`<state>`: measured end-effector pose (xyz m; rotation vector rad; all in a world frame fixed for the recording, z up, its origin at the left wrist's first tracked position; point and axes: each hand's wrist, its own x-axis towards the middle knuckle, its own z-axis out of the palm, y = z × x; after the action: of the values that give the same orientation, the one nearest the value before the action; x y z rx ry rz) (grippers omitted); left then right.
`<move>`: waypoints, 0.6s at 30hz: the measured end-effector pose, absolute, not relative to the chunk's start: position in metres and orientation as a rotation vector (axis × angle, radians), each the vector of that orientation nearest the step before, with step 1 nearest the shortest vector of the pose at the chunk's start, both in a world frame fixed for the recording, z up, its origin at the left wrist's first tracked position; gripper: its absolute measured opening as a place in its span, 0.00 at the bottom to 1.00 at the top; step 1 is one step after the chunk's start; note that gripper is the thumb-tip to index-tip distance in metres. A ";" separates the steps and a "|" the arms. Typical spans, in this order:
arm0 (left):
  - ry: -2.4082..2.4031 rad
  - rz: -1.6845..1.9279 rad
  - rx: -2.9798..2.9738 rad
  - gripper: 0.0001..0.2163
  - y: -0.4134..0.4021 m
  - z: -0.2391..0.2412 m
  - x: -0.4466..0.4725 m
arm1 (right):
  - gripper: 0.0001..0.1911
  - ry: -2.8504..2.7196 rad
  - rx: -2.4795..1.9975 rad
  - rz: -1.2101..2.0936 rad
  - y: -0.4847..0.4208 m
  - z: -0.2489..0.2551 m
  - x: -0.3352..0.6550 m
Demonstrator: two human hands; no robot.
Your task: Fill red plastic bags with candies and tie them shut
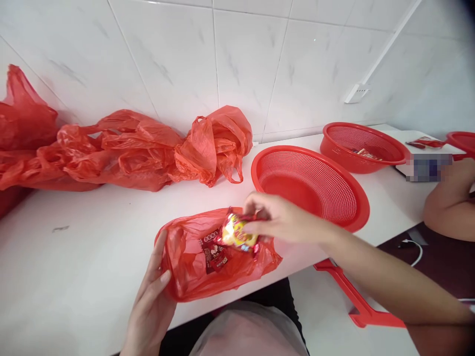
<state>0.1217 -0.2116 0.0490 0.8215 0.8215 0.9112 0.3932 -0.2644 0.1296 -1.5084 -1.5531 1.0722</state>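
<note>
A red plastic bag [185, 284] lies wide open on the white table in front of me. My left hand [154, 291] grips its left edge, thumb on the near side and fingers along the outside. Over the bag's opening, my right hand [270, 220] pinches a shiny red and yellow snack packet [237, 232]. Several small dark red packets [213, 254] with pale print rest inside the bag, partly covered by the snack packet.
Bundled red plastic bags [141, 148] line the wall at left. Beyond my right forearm stands a red perforated basket [297, 183]; a second red basket [363, 143] behind it holds several packets. Another person's arm [452, 202] rests at the right. A red stool [365, 306] stands below.
</note>
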 end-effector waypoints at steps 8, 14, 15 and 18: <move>0.867 0.971 0.812 0.25 -0.215 0.050 0.111 | 0.12 -1.755 -1.709 0.421 -0.256 0.111 0.382; 0.922 0.962 0.811 0.24 -0.212 0.049 0.109 | 0.23 -1.712 -2.307 0.164 -0.326 0.096 0.431; 0.929 0.944 0.810 0.24 -0.211 0.048 0.110 | 0.22 -1.705 -2.331 0.171 -0.337 0.087 0.427; 0.940 0.906 0.820 0.25 -0.206 0.044 0.116 | 0.21 -1.699 -2.270 0.125 -0.358 0.063 0.404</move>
<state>0.1160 -0.2059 0.0445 0.8199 0.9397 0.9060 0.4042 -0.3583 0.0628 -2.2703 -1.6991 0.1250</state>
